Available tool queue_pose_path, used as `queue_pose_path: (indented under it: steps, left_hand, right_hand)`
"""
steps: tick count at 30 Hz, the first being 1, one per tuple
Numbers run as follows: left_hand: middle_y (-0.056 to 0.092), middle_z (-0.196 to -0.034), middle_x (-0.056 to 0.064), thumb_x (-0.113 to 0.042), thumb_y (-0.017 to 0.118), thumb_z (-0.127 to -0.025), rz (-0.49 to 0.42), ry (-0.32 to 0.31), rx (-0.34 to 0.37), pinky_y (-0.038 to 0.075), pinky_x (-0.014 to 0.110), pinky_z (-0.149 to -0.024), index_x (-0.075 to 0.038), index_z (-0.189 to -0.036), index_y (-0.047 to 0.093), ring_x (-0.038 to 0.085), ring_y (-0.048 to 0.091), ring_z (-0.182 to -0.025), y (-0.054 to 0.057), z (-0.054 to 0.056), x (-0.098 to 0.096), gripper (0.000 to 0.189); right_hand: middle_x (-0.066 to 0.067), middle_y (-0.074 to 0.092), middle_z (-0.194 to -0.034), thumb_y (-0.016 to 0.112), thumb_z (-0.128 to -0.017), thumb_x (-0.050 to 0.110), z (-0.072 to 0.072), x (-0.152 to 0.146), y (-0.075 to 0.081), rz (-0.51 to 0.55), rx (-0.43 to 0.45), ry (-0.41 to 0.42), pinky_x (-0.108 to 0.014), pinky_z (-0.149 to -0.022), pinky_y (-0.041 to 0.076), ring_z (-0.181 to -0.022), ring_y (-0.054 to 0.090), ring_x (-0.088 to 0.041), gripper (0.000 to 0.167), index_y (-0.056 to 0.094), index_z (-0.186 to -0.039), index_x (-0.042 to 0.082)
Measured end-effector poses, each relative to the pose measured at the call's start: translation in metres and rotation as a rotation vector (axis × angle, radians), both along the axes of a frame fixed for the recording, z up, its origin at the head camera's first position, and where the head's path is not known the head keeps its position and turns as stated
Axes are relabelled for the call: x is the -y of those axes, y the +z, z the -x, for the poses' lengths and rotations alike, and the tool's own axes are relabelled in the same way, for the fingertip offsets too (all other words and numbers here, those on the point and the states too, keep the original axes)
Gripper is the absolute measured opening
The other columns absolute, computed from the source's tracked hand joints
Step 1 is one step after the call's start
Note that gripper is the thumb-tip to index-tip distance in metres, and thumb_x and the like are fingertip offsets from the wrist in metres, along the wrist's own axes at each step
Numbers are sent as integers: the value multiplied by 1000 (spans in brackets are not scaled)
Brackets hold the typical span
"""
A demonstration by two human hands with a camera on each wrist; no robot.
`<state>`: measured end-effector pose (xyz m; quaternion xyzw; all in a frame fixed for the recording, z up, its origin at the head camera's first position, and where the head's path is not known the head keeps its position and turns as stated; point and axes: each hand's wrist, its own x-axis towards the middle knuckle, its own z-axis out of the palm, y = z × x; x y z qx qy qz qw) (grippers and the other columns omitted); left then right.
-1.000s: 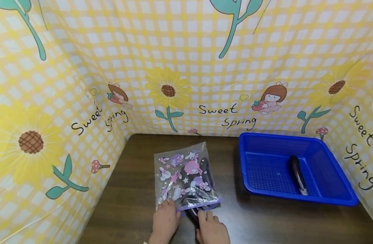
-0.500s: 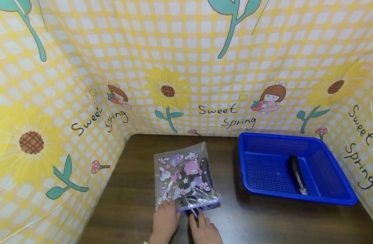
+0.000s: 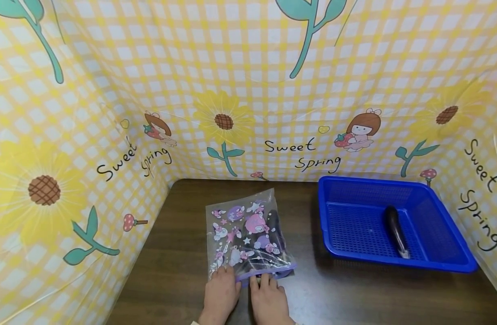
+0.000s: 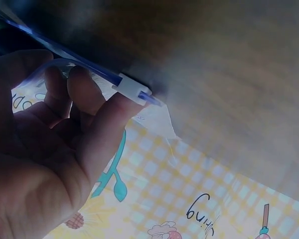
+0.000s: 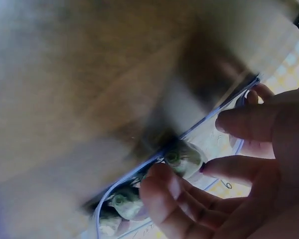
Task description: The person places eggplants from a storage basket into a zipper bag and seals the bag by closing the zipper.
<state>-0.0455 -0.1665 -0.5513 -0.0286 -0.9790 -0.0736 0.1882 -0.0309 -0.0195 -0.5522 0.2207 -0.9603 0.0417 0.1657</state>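
1. Since the earlier frames, the right hand (image 3: 269,300) has moved forward to the mouth of the bag (image 3: 236,234), and the front eggplant (image 5: 184,159) has slid deeper inside; the left hand and the basket have stayed in place.
2. Farthest left, a yellow checked cloth (image 3: 90,104) with printed flowers hangs upright and runs round behind the brown surface (image 3: 171,225).
3. Left hand (image 3: 221,293): it grips the left part of the bag's mouth, with fingertips on top of the bag. One finger touches the white slider (image 4: 131,87) at the end of the purple zip strip.
4. Right of those fingertips, the clear bag with pink and purple prints lies flat on the surface, its mouth toward the person. Dark eggplants show through it, and two more stem ends (image 5: 124,203) sit beside the front one.
5. Right hand, at the mouth: its fingers are slightly bent and touch the front eggplant's end, while its thumb stands apart from it.
6. Well apart on the right, a blue basket (image 3: 398,266) holds a single eggplant (image 3: 394,230), lying lengthwise near the middle.
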Motion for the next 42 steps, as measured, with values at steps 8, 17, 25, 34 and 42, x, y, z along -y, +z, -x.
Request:
queue_pose_path:
  steps: [8, 17, 25, 34, 42]
  left_hand:
    - [54, -71, 14, -23, 86, -64, 16, -15, -32, 48, 47, -48, 0, -80, 59, 33, 55, -60, -2, 0, 0, 39]
    - [54, -70, 14, -22, 87, -62, 42, -7, -59, 49, 46, -48, 0, -79, 58, 33, 56, -60, 0, 0, 0, 41]
    - [58, -74, 15, -21, 84, -66, 16, -5, 18, 51, 48, -53, 0, -83, 61, 35, 59, -64, -1, -1, 1, 36]
    - [58, -75, 16, -23, 85, -66, 23, -1, 25, 51, 49, -52, 1, -84, 62, 34, 59, -64, -2, 1, 1, 37]
    - [58, -75, 15, -23, 86, -66, 40, -21, 14, 50, 48, -50, 0, -83, 61, 34, 58, -64, -3, 1, 2, 38]
  right_hand:
    - [-14, 48, -86, 62, -81, 16, -2, -2, -7, -10, -66, -19, -37, -47, 42, -67, 53, -26, 43, 59, -124, 11]
    - [-17, 60, -117, 61, -89, 39, -23, -3, 5, -196, 37, 85, -47, -73, 49, -100, 59, -31, 42, 68, -119, 10]
    - [-8, 55, -145, 45, -93, 67, -21, 3, 1, -285, 253, 205, -50, -98, 44, -135, 48, -25, 68, 63, -138, 18]
    - [-11, 60, -136, 44, -87, 76, -12, 6, -16, -257, -7, 244, -53, -93, 46, -128, 54, -30, 78, 69, -130, 16]
    - [-10, 57, -139, 66, -83, 64, -3, 0, 10, -247, 264, 273, -52, -97, 45, -131, 50, -28, 71, 64, -135, 14]
